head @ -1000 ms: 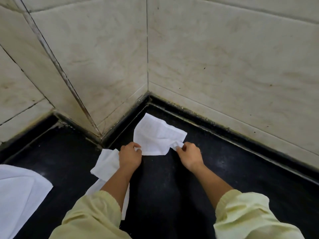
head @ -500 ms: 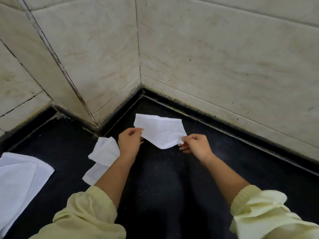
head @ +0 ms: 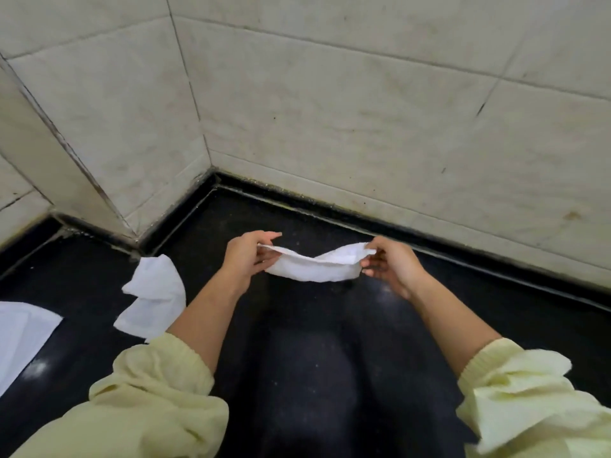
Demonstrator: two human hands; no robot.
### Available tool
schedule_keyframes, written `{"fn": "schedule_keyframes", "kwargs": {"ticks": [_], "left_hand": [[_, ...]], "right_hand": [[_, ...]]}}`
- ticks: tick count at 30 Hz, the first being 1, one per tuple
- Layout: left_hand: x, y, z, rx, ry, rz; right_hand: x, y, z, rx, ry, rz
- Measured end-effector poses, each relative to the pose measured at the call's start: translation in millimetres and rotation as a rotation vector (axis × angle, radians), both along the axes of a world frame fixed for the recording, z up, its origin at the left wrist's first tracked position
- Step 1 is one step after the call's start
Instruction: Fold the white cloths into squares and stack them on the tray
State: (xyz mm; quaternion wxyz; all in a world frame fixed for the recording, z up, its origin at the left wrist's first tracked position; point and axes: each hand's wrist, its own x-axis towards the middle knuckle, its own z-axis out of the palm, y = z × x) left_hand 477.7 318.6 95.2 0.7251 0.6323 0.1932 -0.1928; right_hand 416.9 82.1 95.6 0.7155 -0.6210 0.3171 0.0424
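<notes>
Head cam: I've got the cloth [head: 314, 267] slung in the air over the worktop [head: 330, 358], left hand [head: 246, 259] and right hand [head: 391, 267] each pinching an end. It's sagging mid-span, so I'd pull it taut and match corners before creasing. Another cloth [head: 153, 292] lies crumpled to the left; no tray that I can see.
</notes>
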Motion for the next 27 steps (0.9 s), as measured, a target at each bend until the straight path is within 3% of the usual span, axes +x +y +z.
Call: {"fn": "schedule_keyframes", "kwargs": {"ticks": [13,17,22,27], "left_hand": [[-29,-48,10,0.022,-0.254,-0.149],[-62,-44,-19,0.059,-0.153,-0.191],[-104,-27,-67,0.161,0.080,-0.209],[-136,-20,-91,0.187,0.219,-0.230]], "right_hand": [[-55,-62,5,0.054,-0.127,-0.095],[-85,-60,-27,0.098,0.006,-0.055],[-126,-50,-74,-0.016,0.271,0.118],[-148,-43,-97,-0.083,0.365,0.182]]}}
